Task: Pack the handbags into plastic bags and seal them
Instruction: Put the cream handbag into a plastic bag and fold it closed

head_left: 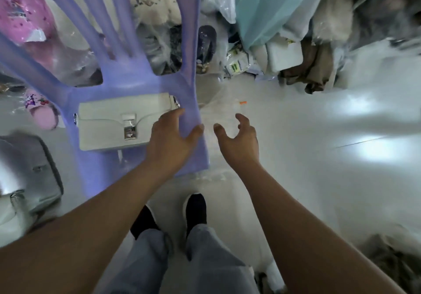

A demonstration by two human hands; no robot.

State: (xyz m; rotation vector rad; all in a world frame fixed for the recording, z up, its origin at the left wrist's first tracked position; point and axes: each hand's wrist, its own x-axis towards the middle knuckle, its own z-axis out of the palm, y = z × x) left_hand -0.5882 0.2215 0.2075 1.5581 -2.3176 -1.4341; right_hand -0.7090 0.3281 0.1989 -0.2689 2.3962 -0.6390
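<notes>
A white handbag (114,123) with a silver clasp lies flat on the seat of a purple plastic chair (127,82). My left hand (173,136) hovers over the seat's right edge just right of the bag, fingers spread, holding nothing. My right hand (237,139) is beside it above the floor, fingers curled apart and empty. A clear plastic bag (216,107) lies on the floor past both hands, hard to make out. A silver-grey handbag (29,175) sits at the left edge.
Bagged pink and white soft goods (27,18) pile up behind the chair. Light blue fabric (268,7), brown items (314,66) and plastic wraps crowd the top right. Glossy white floor (330,157) spreads to the right. My feet (196,211) stand below the chair.
</notes>
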